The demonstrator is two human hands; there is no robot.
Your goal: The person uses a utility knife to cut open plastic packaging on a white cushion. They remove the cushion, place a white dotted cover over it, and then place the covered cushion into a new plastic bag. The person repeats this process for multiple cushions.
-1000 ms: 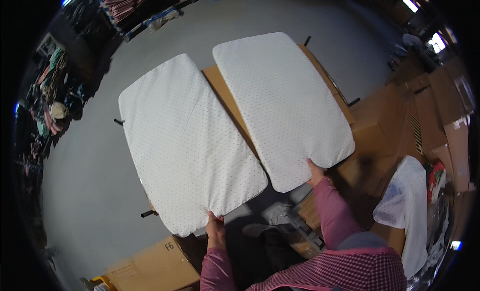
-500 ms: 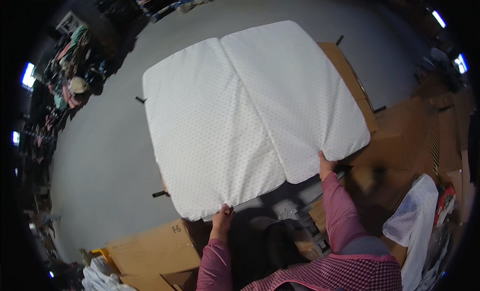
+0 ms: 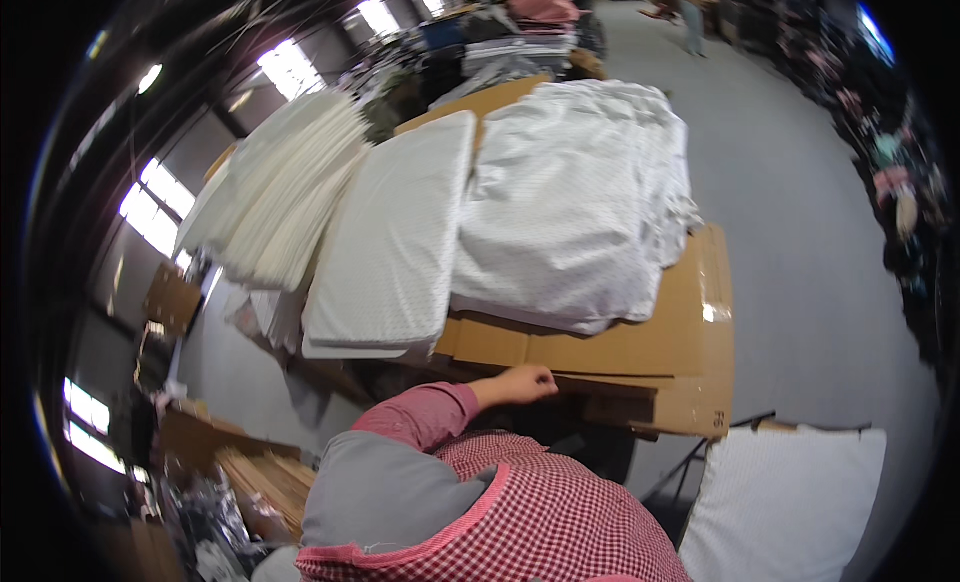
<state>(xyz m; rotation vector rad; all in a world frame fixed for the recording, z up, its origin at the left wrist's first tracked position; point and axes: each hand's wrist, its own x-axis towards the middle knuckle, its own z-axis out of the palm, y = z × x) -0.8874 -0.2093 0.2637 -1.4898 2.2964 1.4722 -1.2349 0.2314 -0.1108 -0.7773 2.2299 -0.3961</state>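
My left hand (image 3: 525, 384) is in front of a table covered with cardboard (image 3: 620, 352). Its fingers are curled together, and no object shows in them. Beyond it lies a heap of white fabric covers (image 3: 570, 212). Left of the heap is a flat white padded panel (image 3: 395, 242) with a dotted pattern, and farther left a stack of cream-white foam sheets (image 3: 280, 197). At the lower right, a white padded mat (image 3: 790, 492) rests on a stand with dark legs. My right hand is out of view.
Cardboard flaps (image 3: 700, 407) jut from the table's near right corner. Folded cardboard (image 3: 265, 492) and plastic wrap (image 3: 205, 517) are at the lower left. Piled textiles (image 3: 890, 172) line the far right side, and a person (image 3: 692, 22) stands in the distance.
My view has swung from the white mat to the table with the fabric heap. Both hands were on the mat's near edge; my left has let go, and my right has left the view.
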